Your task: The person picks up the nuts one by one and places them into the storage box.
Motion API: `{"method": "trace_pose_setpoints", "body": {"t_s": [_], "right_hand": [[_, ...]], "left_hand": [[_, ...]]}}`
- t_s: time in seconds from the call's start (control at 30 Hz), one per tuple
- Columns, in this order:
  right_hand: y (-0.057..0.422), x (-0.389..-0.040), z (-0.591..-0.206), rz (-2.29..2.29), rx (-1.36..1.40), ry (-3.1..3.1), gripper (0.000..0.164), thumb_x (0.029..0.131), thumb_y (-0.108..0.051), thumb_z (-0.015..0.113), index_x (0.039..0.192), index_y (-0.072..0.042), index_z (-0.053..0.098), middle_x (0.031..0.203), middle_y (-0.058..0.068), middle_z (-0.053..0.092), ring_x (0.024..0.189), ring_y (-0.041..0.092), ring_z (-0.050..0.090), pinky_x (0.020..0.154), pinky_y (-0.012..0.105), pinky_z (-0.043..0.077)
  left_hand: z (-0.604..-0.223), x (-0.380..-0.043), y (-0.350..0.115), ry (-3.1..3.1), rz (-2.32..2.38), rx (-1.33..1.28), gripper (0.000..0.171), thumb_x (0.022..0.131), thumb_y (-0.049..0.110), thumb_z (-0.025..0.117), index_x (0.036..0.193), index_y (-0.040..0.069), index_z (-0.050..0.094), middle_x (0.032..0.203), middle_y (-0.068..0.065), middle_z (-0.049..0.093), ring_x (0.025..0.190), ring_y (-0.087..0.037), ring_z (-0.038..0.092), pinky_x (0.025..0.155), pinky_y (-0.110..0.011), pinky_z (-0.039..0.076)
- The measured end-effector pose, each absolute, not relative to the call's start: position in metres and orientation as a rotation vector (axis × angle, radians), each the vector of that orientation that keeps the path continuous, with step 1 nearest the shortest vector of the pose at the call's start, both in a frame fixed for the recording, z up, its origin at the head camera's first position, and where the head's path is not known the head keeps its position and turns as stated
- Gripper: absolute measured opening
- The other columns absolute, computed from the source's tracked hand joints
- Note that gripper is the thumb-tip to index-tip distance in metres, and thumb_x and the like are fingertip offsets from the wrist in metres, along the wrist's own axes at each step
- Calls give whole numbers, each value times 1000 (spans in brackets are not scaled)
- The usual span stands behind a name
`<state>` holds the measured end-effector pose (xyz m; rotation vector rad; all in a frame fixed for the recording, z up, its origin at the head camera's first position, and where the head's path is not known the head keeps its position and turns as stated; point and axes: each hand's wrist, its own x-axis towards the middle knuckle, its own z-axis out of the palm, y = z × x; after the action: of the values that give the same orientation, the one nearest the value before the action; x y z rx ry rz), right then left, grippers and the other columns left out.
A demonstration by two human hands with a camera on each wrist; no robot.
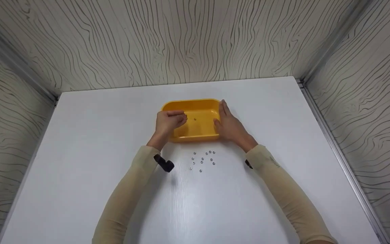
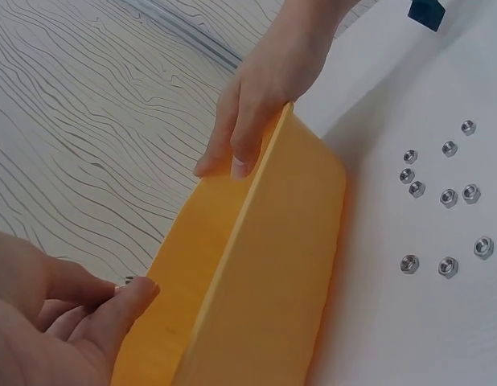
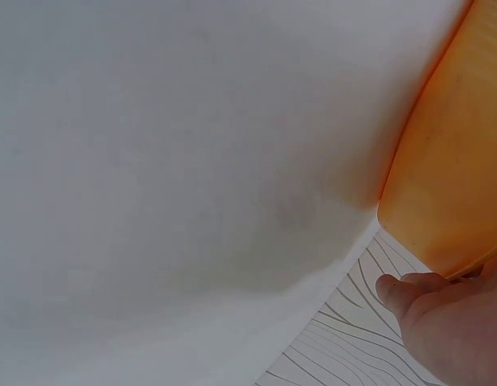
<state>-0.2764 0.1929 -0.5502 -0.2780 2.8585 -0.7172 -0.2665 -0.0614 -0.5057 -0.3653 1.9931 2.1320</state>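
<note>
A yellow plastic bin [image 1: 195,138] stands on the white table. Over its left side, my left hand [image 1: 169,123] pinches a small metal nut [image 2: 129,280] between thumb and fingertips, mostly covered by them. My right hand [image 1: 230,127] grips the bin's right wall at the rim, with the thumb over the inner side. In the left wrist view that right hand [image 2: 269,92] hangs over the rim from above. One small nut [image 1: 195,119] lies on the bin's floor. Several loose hex nuts [image 2: 448,267] are scattered on the table just in front of the bin.
The white table [image 1: 96,142] reaches back to a wood-grain patterned wall [image 1: 181,44], with similar panels on both sides. Metal rails [image 1: 337,149] run along the side edges. A black wrist device [image 1: 164,163] sticks out from the left sleeve.
</note>
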Motion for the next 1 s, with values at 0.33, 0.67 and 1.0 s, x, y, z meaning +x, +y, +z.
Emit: {"method": "trace_pose_setpoints", "body": {"t_s": [0.33,0.67,1.0], "right_hand": [[193,-276,-552,-722,-247,2842,82,111,-41,41,168,-11,-8,179,8,-10,163,32,26,134,48,26],[193,-275,-549,-743,-241,2841,82,111,-41,41,168,-12,-9,179,7,-11,162,33,27,134,48,25],[193,-276,-549,-733,-264,2852,81,111,-39,42,168,-8,-7,179,11,-9,163,34,26,134,48,26]], "left_hand": [[-506,-265,-59,2064,2109,-338,30,98,-1,69,127,-8,71,126,-23,73,108,-25,77,90,-24,64],[-500,-253,-58,2269,1967,-156,25,101,9,67,124,3,75,124,-21,74,110,-35,75,85,-30,67],[-500,-238,-57,2694,1640,269,23,102,21,68,117,6,79,111,-9,79,97,-21,74,93,-37,64]]}}
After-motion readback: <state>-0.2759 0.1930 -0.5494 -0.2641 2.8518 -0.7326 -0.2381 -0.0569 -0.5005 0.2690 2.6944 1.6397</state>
